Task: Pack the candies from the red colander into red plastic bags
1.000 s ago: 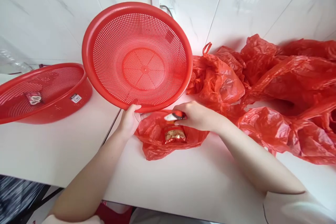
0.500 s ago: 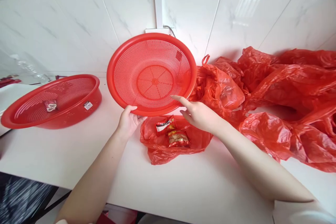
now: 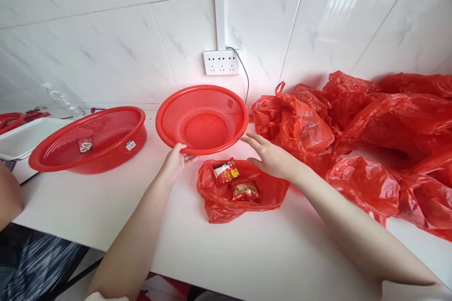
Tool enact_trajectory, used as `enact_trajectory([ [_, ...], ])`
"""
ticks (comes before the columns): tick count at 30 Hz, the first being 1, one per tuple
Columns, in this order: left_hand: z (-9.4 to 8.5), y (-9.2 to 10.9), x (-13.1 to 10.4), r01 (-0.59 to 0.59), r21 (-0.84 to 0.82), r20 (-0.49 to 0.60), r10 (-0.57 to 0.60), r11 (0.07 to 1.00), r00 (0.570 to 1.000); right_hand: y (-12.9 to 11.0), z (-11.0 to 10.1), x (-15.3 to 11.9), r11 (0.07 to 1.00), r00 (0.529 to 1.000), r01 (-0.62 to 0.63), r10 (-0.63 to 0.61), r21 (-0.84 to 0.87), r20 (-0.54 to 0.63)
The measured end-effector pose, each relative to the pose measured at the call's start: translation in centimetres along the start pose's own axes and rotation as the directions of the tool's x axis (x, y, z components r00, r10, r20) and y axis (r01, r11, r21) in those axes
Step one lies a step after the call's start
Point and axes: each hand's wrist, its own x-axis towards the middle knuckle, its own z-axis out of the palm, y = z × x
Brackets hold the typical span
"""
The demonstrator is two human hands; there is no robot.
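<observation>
Glossy white tiles (image 3: 106, 56) with grey veining rise behind me, a flat socket panel (image 3: 221, 63) fixed to them and a thin grey cable (image 3: 246, 75) curving down beside it. Below runs my smooth white tabletop (image 3: 187, 249), and centre stage is the round colander (image 3: 206, 129), red plastic, its sloping wall all fine mesh, its rim thick and rolled. My left hand (image 3: 175, 163) has it, thumb hooked over the near rim, fingers tucked beneath! Over on the other flank, my right hand (image 3: 270, 157) grips nothing, fingers spread and slightly bent, tips right by the rim; touching or just short, I can't tell.

Just below, a thin, crinkled bag (image 3: 219, 211) gapes open on the table, and inside sit two shiny packets: a red, white and yellow one (image 3: 225, 171), tilted, and against it a puffy red-and-gold one (image 3: 245, 190) with tan contents showing.

Out to my left, a second colander (image 3: 106, 162), wide and red, wears a white sticker (image 3: 130, 145) and cradles a small pink-red sachet (image 3: 85, 145). To my right, a rumpled, translucent heap of red bags (image 3: 310, 117) billows against the wall.
</observation>
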Motion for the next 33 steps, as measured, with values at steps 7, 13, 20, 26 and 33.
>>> enact_trajectory([
  [7, -0.6, 0.1, 0.7, -0.071, -0.017, -0.106, 0.068, 0.997, 0.992, 0.0, -0.1, -0.1, 0.995, 0.990, 0.067, -0.057, -0.075, 0.132],
  [13, -2.2, 1.6, 0.1, -0.025, 0.321, -0.075, 0.052, 0.947, 0.996, -0.2, -1.3, -0.3, 0.997, 0.959, -0.025, 0.044, -0.071, 0.280],
  [20, -2.5, 2.4, -3.7, -0.003, 0.934, 0.032, -0.074, 0.356, 0.997, 2.0, -4.4, -1.9, 0.960, 0.916, -0.248, 0.277, -0.131, 0.292],
  [26, 0.6, 0.6, -5.3, -0.141, 0.960, 0.170, -0.103, 0.242, 0.980, 2.5, -4.7, -2.3, 0.949, 0.859, -0.263, 0.311, -0.173, 0.406],
  [33, 0.8, 2.8, -5.8, -0.273, 0.879, 0.266, 0.072, 0.390, 0.961, 1.5, -7.7, -2.7, 0.961, 0.977, -0.209, 0.212, 0.180, 0.000],
])
